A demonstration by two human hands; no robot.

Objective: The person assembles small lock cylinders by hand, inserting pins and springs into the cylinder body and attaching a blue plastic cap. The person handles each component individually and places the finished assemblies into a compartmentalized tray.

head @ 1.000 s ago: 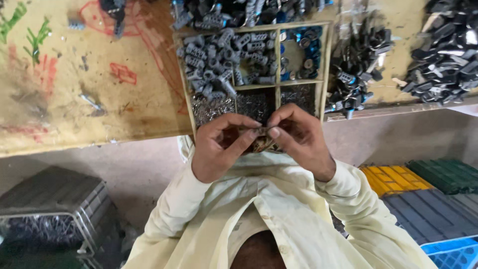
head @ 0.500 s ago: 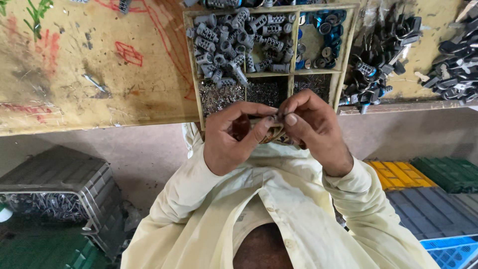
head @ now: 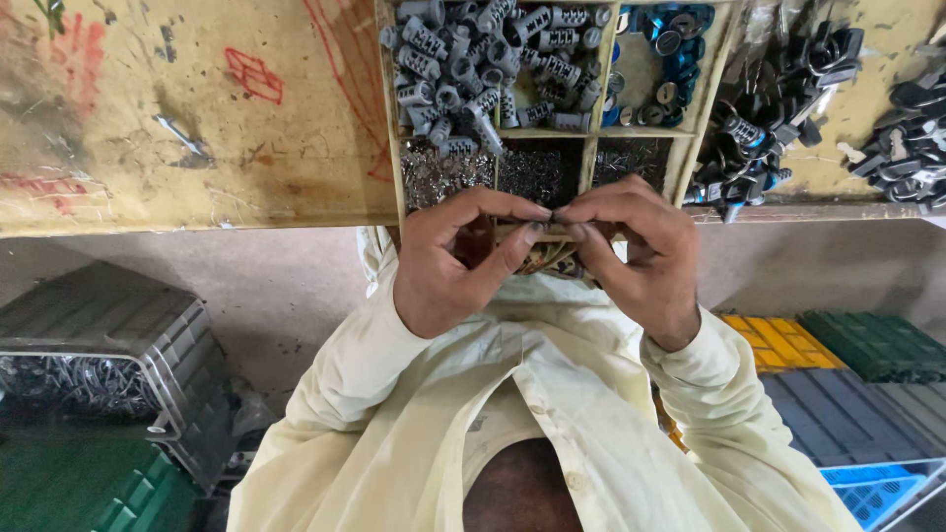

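Note:
My left hand (head: 448,266) and my right hand (head: 636,251) meet fingertip to fingertip just in front of the bench edge. Between them they pinch a small dark metal part (head: 552,215), mostly hidden by the fingers. Directly behind the hands stands a wooden compartment tray (head: 588,133). It holds grey ribbed cylinders (head: 473,59), blue rings (head: 660,34) and, in the near compartments, tiny shiny metal pieces (head: 448,172). Pale yellow sleeves cover both forearms.
The yellowish worn bench top (head: 197,118) carries red scribbles and a loose screw (head: 179,133). Piles of black parts (head: 778,108) lie right of the tray. Below the bench are grey crates (head: 99,345), a green crate (head: 79,483), and yellow, green, grey and blue crates (head: 838,384).
Both hands stay pinched together on the small part, fingers shifting slightly. The view has drifted, so the tray and bench sit a little higher in the frame.

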